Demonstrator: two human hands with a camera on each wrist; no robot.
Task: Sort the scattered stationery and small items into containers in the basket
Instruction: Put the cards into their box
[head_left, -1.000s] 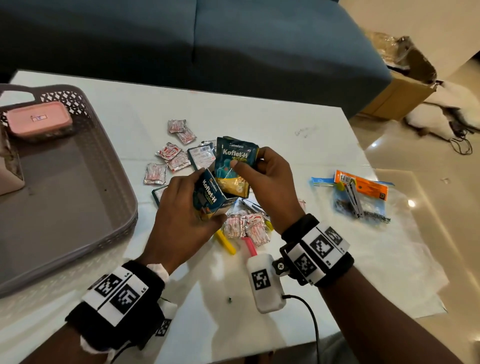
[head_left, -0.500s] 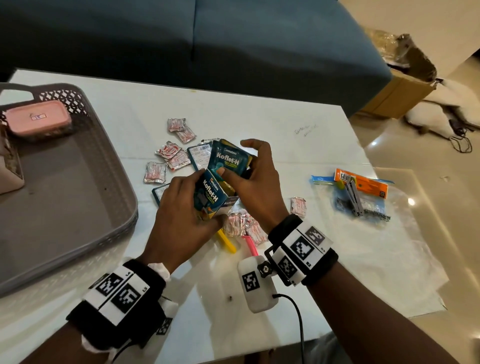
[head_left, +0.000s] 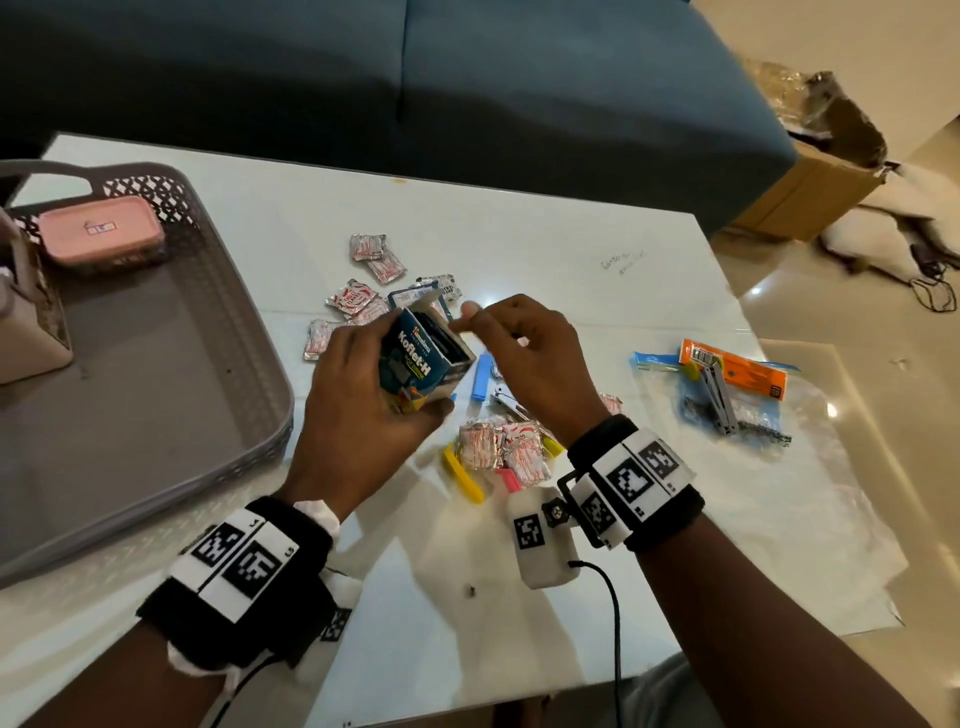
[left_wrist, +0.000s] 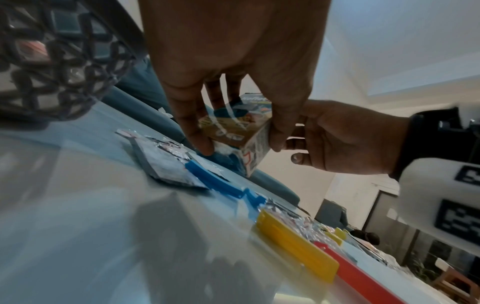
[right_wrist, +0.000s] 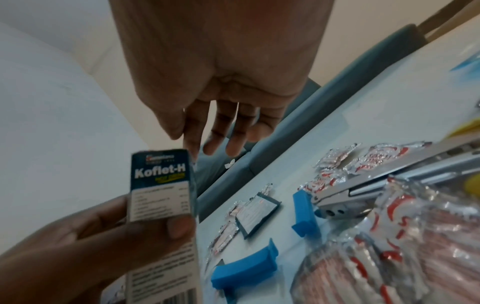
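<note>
Left hand (head_left: 358, 400) grips blue Koflet-H cardboard carton (head_left: 423, 361), open mouth tilted toward 1 o'clock; right hand (head_left: 530, 358), fingers loosely curled and empty, just beside at 3 o'clock.

one carton (head_left: 415, 364); two hands (head_left: 358, 410); one basket (head_left: 249, 322)

Basket (head_left: 249, 332) on table (head_left: 597, 249) left, sachets (head_left: 358, 301) mid, bagged tools (head_left: 727, 395) right.
</note>
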